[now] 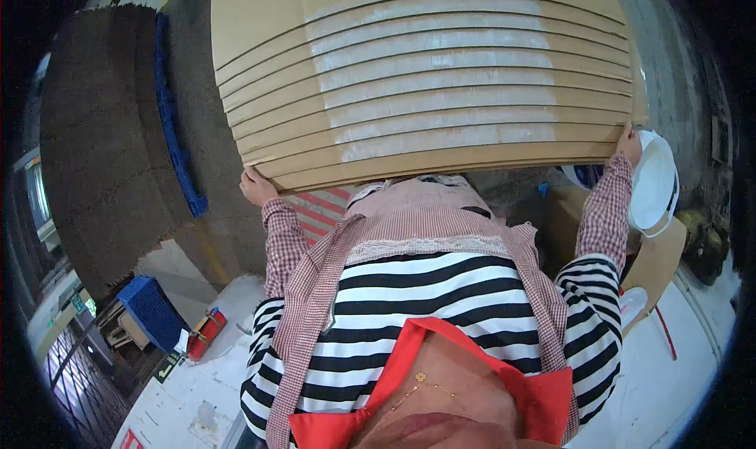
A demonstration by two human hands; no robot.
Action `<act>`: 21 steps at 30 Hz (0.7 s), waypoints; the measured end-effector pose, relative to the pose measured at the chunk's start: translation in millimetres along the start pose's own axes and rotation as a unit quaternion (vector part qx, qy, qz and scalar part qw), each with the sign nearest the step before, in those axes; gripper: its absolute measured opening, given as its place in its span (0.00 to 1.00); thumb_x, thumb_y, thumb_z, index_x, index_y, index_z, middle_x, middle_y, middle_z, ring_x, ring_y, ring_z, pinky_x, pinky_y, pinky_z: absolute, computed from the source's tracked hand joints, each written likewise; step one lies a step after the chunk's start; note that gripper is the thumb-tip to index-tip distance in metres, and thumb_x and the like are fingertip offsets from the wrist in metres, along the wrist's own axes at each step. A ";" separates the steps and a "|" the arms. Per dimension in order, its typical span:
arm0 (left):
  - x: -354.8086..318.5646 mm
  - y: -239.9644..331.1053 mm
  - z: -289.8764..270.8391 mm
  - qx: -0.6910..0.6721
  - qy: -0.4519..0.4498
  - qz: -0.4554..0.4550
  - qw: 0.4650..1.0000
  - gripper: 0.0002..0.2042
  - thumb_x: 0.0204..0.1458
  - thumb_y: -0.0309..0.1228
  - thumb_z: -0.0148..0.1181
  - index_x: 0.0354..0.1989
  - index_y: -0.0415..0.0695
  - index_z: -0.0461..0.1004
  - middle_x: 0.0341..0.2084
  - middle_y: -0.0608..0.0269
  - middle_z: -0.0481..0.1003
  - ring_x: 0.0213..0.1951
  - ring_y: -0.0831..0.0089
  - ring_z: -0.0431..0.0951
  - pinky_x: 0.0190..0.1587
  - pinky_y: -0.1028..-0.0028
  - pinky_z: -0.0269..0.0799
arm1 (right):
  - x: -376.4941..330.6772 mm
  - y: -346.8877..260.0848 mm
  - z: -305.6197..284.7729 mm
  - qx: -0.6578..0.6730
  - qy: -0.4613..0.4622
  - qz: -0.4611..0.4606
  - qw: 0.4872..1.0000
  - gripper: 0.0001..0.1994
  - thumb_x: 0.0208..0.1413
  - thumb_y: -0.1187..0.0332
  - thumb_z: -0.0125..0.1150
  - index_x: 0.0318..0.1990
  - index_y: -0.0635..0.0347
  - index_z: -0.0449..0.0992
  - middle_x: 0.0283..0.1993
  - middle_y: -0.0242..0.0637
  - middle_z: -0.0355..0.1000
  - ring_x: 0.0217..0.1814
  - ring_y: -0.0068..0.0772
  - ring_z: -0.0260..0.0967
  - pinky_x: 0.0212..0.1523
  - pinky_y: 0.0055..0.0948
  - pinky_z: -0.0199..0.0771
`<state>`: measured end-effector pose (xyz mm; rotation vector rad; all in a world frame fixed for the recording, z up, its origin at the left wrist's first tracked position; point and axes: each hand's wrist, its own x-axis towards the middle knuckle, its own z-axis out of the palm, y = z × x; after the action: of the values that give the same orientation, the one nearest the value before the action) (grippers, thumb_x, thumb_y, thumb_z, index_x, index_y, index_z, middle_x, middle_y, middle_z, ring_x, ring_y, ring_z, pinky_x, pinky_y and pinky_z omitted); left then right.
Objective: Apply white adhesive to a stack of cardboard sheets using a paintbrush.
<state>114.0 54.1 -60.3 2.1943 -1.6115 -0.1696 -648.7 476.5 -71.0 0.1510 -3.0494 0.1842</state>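
Right now both hands are gripping a stack of flat cardboard sheets, which is being held out in front of the chest, its layered edges fanning toward the camera with a pale whitish band running across them. Down at the stack's lower left corner the left hand is clasping the bottom edge, fingers curled under it. At the lower right corner the right hand is grasping the edge in the same way. Both forearms are wearing checked sleeve covers over a black-and-white striped top. Just beside the right hand a white hard hat is sitting on a cardboard box. To the left a tall brown stack is standing on a blue pallet, and lower down a blue crate is resting near a small red object.
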 end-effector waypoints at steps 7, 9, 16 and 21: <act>7.9 -14.0 -14.6 0.128 0.002 0.098 0.987 0.21 0.59 0.44 0.41 0.43 0.38 0.73 0.37 0.45 0.71 0.39 0.51 0.70 0.42 0.58 0.66 | 39.7 21.2 -18.8 -0.129 -0.125 -0.024 0.983 0.31 0.57 0.41 0.36 0.49 0.59 0.71 0.48 0.52 0.70 0.51 0.56 0.66 0.50 0.45 0.65; 10.9 -15.7 -20.0 0.094 -0.037 0.132 0.986 0.20 0.59 0.42 0.41 0.40 0.38 0.74 0.34 0.45 0.71 0.38 0.51 0.71 0.41 0.58 0.67 | 50.4 39.6 -15.0 -0.048 -0.111 -0.055 0.991 0.32 0.57 0.41 0.34 0.50 0.62 0.70 0.49 0.52 0.69 0.54 0.53 0.64 0.53 0.45 0.62; 20.8 -15.9 -31.2 0.039 -0.108 0.063 0.991 0.17 0.58 0.42 0.45 0.39 0.41 0.76 0.33 0.48 0.73 0.36 0.60 0.73 0.39 0.64 0.68 | 66.2 70.9 32.9 0.107 -0.071 -0.025 0.991 0.31 0.56 0.42 0.37 0.48 0.61 0.72 0.48 0.53 0.70 0.52 0.53 0.65 0.53 0.43 0.61; 30.6 -38.1 -29.4 -0.282 -0.220 -0.094 0.929 0.17 0.58 0.41 0.47 0.38 0.39 0.76 0.32 0.57 0.76 0.33 0.71 0.74 0.34 0.69 0.68 | 55.2 76.3 10.0 0.205 0.009 -0.037 0.978 0.27 0.57 0.46 0.42 0.40 0.64 0.75 0.39 0.53 0.73 0.43 0.52 0.68 0.45 0.42 0.65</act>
<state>167.5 42.3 -44.3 1.9161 -1.3165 -1.1047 -712.1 545.6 -84.8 0.2836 -2.9371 0.8008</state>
